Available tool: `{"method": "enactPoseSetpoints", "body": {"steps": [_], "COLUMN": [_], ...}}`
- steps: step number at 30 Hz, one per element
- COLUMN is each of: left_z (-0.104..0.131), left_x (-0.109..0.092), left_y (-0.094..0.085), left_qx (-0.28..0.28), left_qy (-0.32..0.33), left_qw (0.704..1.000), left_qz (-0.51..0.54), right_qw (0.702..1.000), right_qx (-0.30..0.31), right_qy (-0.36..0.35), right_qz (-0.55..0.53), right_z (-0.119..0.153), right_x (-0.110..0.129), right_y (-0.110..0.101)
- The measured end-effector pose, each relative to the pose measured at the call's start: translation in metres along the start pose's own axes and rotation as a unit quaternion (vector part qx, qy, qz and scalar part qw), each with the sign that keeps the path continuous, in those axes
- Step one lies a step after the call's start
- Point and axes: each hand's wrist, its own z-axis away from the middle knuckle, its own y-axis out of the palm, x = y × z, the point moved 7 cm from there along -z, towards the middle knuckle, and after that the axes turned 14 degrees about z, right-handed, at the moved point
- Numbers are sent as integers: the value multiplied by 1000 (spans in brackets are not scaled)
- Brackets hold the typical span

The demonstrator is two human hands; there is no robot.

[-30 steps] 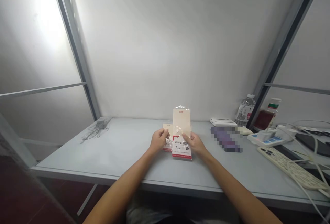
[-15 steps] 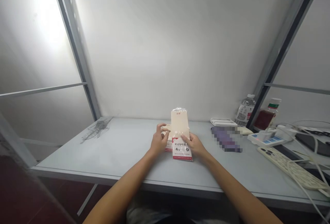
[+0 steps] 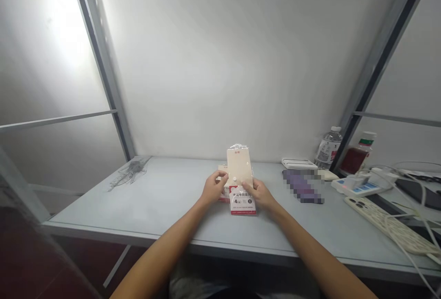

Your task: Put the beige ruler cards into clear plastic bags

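Observation:
My right hand point(image 3: 259, 192) grips the right side of a clear-wrapped stationery packet point(image 3: 239, 166), its thumb across the front. The packet is tilted up, with a cream upper part and a white and red label point(image 3: 243, 203) bearing Chinese print and a "4". At its left edge my left hand point(image 3: 214, 186) is closed, thumb and fingertips pinched together against the packet. A second, similar cream and red packet point(image 3: 223, 168) lies behind, partly covered by the first one and by my left hand.
On the right of the grey table point(image 3: 165, 198) lie a purple pouch-like item point(image 3: 301, 186), a white case point(image 3: 299, 164), a power strip point(image 3: 356, 186), cables and a patterned phone point(image 3: 382, 221). Two bottles point(image 3: 328, 147) stand by the frame post. Dark scribbles point(image 3: 132, 170) mark the left end.
My left fingers, spread apart before, have come together at the packet's left edge. The packet has shifted very slightly left; my right hand keeps its grip.

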Motion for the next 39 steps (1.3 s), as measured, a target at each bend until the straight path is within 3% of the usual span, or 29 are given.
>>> {"method": "enactPoseSetpoints", "body": {"steps": [11, 19, 39], "left_z": [-1, -1, 2], "left_x": [3, 12, 11], "left_y": [2, 4, 9], "left_qx": [14, 29, 88], "left_qy": [-15, -71, -89], "left_qw": [1000, 996, 990], "left_qz": [15, 42, 70], "right_qw": [1000, 1000, 1000], "right_qx": [2, 12, -6], "right_qy": [9, 0, 21], "right_qz": [18, 21, 8], "right_z": [2, 1, 1], "right_x": [2, 0, -3], "right_y": [0, 2, -3]}}
